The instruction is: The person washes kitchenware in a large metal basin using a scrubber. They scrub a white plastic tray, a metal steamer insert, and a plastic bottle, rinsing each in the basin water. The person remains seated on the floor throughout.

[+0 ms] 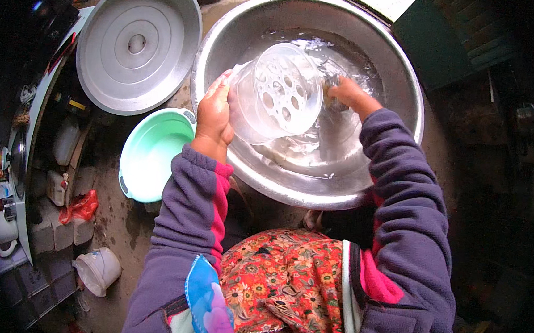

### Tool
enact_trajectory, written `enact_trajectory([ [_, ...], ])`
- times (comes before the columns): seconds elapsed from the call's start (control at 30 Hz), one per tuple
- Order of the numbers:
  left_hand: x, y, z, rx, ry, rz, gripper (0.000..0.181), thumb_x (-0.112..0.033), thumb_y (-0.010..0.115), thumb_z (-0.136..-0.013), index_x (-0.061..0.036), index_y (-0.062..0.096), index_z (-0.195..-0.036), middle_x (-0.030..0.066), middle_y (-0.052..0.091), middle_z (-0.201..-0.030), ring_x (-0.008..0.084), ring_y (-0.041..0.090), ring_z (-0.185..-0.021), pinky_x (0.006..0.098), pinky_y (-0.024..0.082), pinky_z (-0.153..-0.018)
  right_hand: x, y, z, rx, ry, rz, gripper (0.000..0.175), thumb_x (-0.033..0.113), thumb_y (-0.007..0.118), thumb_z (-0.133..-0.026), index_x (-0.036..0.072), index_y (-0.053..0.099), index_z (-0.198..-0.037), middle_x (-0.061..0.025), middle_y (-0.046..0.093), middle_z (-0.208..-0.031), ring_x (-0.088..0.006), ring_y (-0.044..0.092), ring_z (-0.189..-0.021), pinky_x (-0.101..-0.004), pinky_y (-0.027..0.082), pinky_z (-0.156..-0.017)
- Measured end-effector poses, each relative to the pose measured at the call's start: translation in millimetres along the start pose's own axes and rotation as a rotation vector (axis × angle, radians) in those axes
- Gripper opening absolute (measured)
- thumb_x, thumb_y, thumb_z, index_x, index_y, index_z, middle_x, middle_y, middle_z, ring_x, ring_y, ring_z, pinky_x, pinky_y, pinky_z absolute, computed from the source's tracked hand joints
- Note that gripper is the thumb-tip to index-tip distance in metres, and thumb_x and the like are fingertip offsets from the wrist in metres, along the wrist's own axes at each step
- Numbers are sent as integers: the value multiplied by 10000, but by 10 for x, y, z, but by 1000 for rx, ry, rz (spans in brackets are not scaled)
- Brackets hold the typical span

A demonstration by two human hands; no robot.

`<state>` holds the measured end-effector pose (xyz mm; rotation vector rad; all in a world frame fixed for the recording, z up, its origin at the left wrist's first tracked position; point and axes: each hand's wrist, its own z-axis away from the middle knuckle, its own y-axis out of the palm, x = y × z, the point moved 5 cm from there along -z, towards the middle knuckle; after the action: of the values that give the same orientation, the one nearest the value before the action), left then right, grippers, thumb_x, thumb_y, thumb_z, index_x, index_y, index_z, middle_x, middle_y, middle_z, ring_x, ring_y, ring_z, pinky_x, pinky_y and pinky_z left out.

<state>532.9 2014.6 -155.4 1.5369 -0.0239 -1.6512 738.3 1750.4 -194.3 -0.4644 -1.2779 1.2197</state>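
Observation:
A wide metal basin (243, 174) with shallow water stands before me. My left hand (216, 114) holds a clear plastic container (279, 93) by its left side, tilted over the basin. Round shapes like holes pattern the container's visible face. My right hand (352, 96) is down at the water, just right of the container. Its fingers close on a small dark wet item (332, 90); blur and reflections hide what kind it is.
A large round metal lid or tray (158, 66) lies at upper left. Below it is a mint-green plastic basin (149, 163). Concrete blocks (60, 233), a red plastic bag (83, 207) and a white bucket (102, 268) stand farther left, near a shelf with a white jug (5, 229).

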Motion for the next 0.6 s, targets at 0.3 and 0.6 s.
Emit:
enact_trajectory([
  [0.3, -18, -48, -47, -37, 49, -15, 347, -173, 442, -1016, 30, 534, -1282, 117, 576, -1269, 192, 548, -1150, 297, 420, -1007, 815, -545, 305, -470, -432, 186, 321, 147, 654, -796, 23, 598, -1087, -237, 610, -1048, -408, 590, -1032, -447, 481, -897],
  [0.6, -26, 17, 25, 9, 98, -107, 349, -146, 440, -1012, 42, 523, -1294, 130, 578, -1274, 207, 551, -1157, 310, 416, -1019, 1270, 117, 107, -415, -746, 359, 219, 89, 561, -854, 48, 588, -1068, -183, 581, -1085, -353, 593, -1034, -432, 499, -892],
])
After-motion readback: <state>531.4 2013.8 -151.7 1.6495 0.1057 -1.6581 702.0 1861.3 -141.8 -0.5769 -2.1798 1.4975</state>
